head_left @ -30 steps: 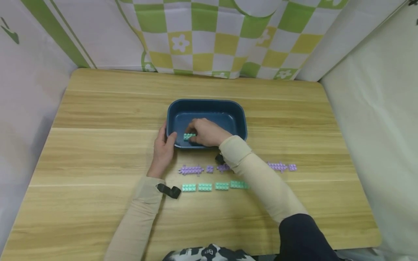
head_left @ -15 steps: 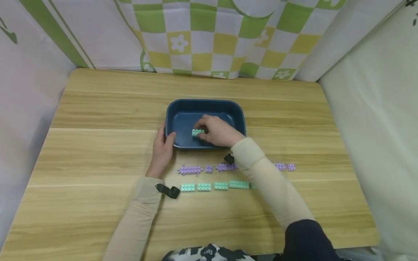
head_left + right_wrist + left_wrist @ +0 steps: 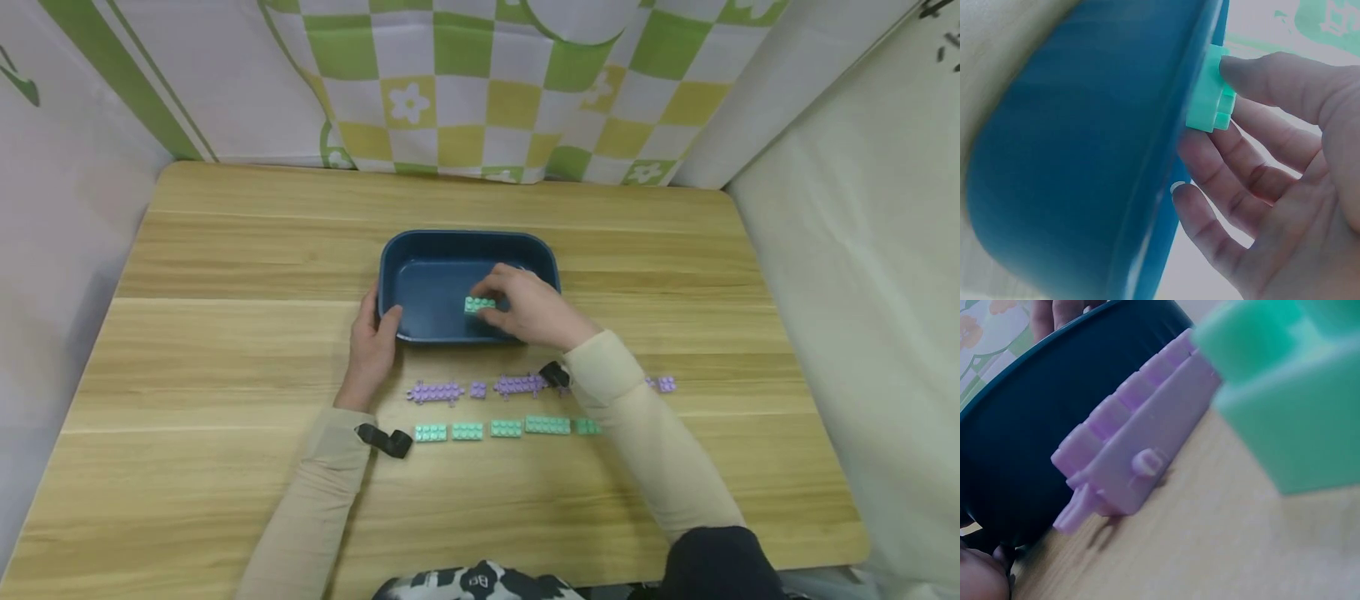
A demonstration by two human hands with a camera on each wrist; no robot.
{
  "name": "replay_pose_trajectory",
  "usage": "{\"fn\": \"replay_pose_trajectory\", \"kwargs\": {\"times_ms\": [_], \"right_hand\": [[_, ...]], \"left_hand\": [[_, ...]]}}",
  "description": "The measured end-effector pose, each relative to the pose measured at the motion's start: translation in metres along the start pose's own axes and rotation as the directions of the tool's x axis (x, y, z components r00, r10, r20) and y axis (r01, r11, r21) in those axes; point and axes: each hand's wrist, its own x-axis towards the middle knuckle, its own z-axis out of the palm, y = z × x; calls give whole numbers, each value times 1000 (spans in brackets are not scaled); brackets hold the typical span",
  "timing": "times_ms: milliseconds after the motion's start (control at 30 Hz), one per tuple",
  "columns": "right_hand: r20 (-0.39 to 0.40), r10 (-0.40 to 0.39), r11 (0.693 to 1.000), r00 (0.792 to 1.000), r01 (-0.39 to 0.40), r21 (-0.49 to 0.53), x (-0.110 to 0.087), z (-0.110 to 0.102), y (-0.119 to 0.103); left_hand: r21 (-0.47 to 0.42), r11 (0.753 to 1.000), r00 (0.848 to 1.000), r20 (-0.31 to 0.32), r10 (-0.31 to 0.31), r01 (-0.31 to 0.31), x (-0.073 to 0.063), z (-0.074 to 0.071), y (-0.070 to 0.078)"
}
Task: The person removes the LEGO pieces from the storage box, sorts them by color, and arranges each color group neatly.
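My right hand (image 3: 536, 308) pinches a mint-green building brick (image 3: 477, 305) between thumb and fingers, over the inside of a dark blue plastic basin (image 3: 397, 258). In the right wrist view the brick (image 3: 1209, 100) shows beside the basin's rim, thumb on its studs. My left hand (image 3: 372, 346) holds the basin's near left corner, thumb at the rim and fingers along the outer side. A lilac brick (image 3: 1141, 425) with small side pegs and a mint-green brick (image 3: 1297, 419) loom large in the left wrist view.
In front of the basin lies a row of lilac pieces (image 3: 437, 392), partly hidden by my right forearm. Nearer me runs a row of mint-green bricks (image 3: 467, 431), its right end also covered. A checked cloth (image 3: 465, 100) hangs behind the wooden table (image 3: 247, 250).
My right hand has moved to the right and lifted slightly within the basin, carrying the mint-green building brick. The left hand stays at the basin's corner.
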Motion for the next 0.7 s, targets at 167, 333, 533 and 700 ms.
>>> {"fn": "replay_pose_trajectory", "kwargs": {"times_ms": [167, 333, 533, 700], "right_hand": [[-18, -7, 1000, 1000, 7, 16, -12, -5, 0], [-25, -10, 999, 1000, 11, 30, -24, -8, -1], [-40, 4, 1000, 999, -3, 27, -38, -11, -2], [-63, 9, 1000, 998, -9, 9, -51, -14, -3]], "left_hand": [[23, 1000, 1000, 13, -16, 16, -9, 0, 24], [27, 999, 1000, 15, -24, 24, -11, 0, 28], [21, 999, 1000, 15, -24, 23, -9, 0, 24], [14, 1000, 1000, -2, 6, -6, 1, 1, -5]]}}
